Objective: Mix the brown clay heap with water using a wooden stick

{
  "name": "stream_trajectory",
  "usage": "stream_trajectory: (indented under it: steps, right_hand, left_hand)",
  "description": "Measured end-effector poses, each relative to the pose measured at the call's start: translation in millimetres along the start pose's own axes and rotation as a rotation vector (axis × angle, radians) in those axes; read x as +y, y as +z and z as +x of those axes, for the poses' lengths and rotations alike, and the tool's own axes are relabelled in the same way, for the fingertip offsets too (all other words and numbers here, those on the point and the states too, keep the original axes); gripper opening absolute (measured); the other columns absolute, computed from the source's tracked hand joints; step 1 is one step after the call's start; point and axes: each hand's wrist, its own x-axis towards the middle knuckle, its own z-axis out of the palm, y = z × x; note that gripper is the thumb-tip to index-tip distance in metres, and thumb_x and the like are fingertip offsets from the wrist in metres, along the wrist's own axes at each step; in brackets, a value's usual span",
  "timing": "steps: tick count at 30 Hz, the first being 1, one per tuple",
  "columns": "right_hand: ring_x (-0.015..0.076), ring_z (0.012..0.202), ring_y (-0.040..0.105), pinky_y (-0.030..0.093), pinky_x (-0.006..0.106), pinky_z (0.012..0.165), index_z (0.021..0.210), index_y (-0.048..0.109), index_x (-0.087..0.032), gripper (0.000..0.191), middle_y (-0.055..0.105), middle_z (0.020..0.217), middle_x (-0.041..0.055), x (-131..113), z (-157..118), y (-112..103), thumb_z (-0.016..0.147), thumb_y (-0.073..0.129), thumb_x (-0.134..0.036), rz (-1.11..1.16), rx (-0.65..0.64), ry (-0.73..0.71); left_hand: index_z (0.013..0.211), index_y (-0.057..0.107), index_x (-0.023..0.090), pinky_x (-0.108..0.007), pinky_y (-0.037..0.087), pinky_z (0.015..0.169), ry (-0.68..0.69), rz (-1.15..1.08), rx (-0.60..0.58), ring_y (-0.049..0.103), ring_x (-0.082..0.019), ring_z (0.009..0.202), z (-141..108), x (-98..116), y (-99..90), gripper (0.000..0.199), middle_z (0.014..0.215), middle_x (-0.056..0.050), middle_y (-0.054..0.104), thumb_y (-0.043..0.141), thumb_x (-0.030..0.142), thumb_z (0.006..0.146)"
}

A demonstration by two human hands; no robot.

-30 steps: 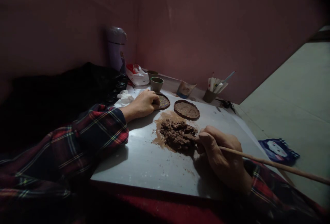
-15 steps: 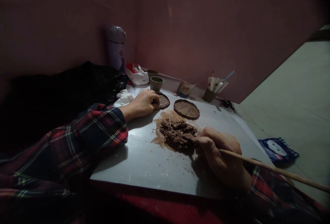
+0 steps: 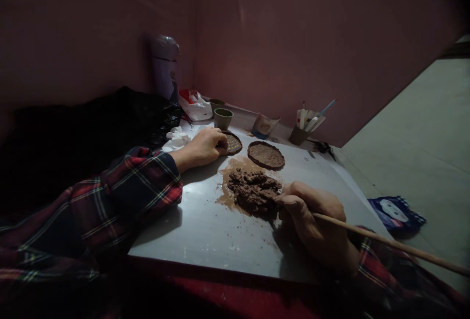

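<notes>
A rough dark brown clay-like mass (image 3: 252, 189) lies in a wet tan smear on the white board (image 3: 209, 240). My right hand (image 3: 317, 216) is closed round a long wooden stick (image 3: 396, 244), with its fingertips at the mass's right edge; the stick's tip is hidden. Farther back, my left hand (image 3: 205, 148) rests with bent fingers at the left edge of a round brown piece (image 3: 234, 144) with light dots, partly covering it. Whether it pinches anything is hidden. To the right of that piece lies another round brown disc (image 3: 266, 155) with a raised rim.
Behind stand a green-rimmed cup (image 3: 223, 119), a torn-edged container (image 3: 264, 126) and a holder (image 3: 298, 135) with markers and a brush. A purple bottle (image 3: 165, 72), white tissue (image 3: 177, 139) and black plastic (image 3: 91, 133) are at the left. A blue packet (image 3: 396, 214) lies right.
My right hand has shifted very slightly at the edge of the brown mass, still holding the stick. My left hand stays at the dotted piece.
</notes>
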Motion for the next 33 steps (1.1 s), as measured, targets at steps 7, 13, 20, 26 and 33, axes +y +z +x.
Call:
stream_trajectory:
  steps: [7,13,20,26,33]
  right_hand:
    - [0.0094,0.042,0.044,0.034,0.023,0.043,0.059,0.051,-0.020,0.038,0.049,0.048,-0.0024,-1.4,-2.1,0.2,0.094,0.044,-0.033,-0.063,-0.010,-0.049]
    - [0.0090,0.042,0.043,0.033,0.023,0.043,0.060,0.048,-0.021,0.034,0.044,0.048,-0.0039,-3.8,-2.1,0.3,0.093,0.046,-0.028,-0.088,-0.001,-0.040]
    - [0.0088,0.042,0.039,0.031,0.023,0.043,0.059,0.043,-0.021,0.033,0.041,0.049,-0.0046,-5.5,0.5,0.1,0.092,0.046,-0.025,-0.086,-0.001,-0.065]
    - [0.0089,0.042,0.036,0.029,0.023,0.043,0.060,0.040,-0.022,0.033,0.038,0.050,-0.0049,-5.4,0.6,0.8,0.092,0.045,-0.023,-0.097,-0.010,-0.069]
    - [0.0087,0.042,0.034,0.029,0.024,0.043,0.059,0.039,-0.022,0.033,0.035,0.050,-0.0053,-5.1,0.2,1.7,0.092,0.046,-0.023,-0.088,-0.013,-0.059]
  left_hand:
    - [0.072,0.067,0.016,-0.028,0.037,0.066,-0.003,-0.004,-0.003,0.052,-0.016,0.074,0.0,-0.3,0.5,0.011,0.079,-0.005,0.060,0.058,0.020,0.075]
    - [0.071,0.067,0.016,-0.028,0.036,0.066,0.005,-0.010,-0.013,0.051,-0.016,0.073,0.0,0.0,0.2,0.011,0.077,-0.005,0.059,0.058,0.020,0.075]
    - [0.070,0.066,0.016,-0.028,0.036,0.066,-0.004,0.001,-0.035,0.051,-0.016,0.074,0.0,1.5,-1.7,0.012,0.078,-0.005,0.059,0.058,0.022,0.076]
    - [0.070,0.066,0.016,-0.028,0.036,0.066,-0.004,-0.001,-0.020,0.051,-0.016,0.074,-0.1,1.1,-0.6,0.012,0.078,-0.004,0.059,0.058,0.024,0.075]
    - [0.069,0.065,0.016,-0.028,0.036,0.066,-0.016,0.017,-0.041,0.052,-0.016,0.074,0.6,3.0,-2.4,0.013,0.078,-0.004,0.060,0.057,0.024,0.076]
